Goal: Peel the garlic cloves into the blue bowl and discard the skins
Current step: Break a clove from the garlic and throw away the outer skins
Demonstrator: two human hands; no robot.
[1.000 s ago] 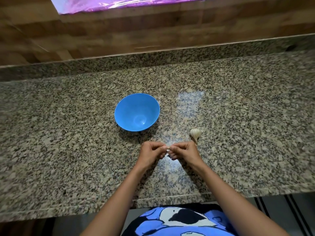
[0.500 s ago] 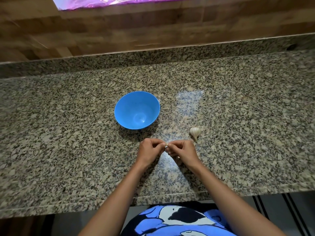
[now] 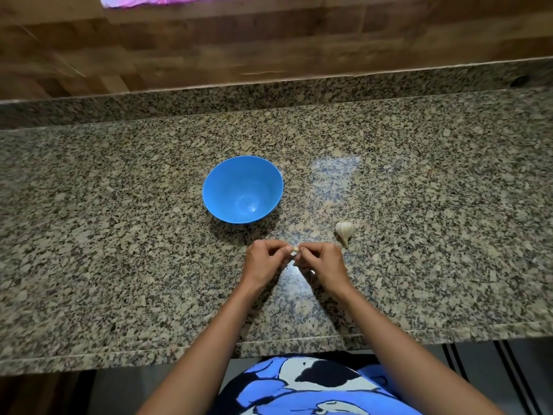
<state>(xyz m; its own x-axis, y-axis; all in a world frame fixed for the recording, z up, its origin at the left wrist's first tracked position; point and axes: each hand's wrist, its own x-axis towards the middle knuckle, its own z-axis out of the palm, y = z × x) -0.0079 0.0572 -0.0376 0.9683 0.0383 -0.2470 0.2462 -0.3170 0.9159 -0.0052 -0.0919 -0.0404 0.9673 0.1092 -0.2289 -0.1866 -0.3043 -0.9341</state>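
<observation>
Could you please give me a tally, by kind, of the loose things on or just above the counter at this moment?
blue bowl: 1, nothing in it
garlic bulb: 1, lying on the counter to the right of the bowl
garlic clove: 1, pinched between the left hand and the right hand
Total: 3

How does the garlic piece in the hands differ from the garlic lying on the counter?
The garlic piece is pinched between the left hand and the right hand; the garlic on the counter lies free, touched by neither. The garlic piece shows only a small bit past the fingers; the garlic on the counter shows whole, rounded with a tapered tip. Both are pale off-white.
</observation>
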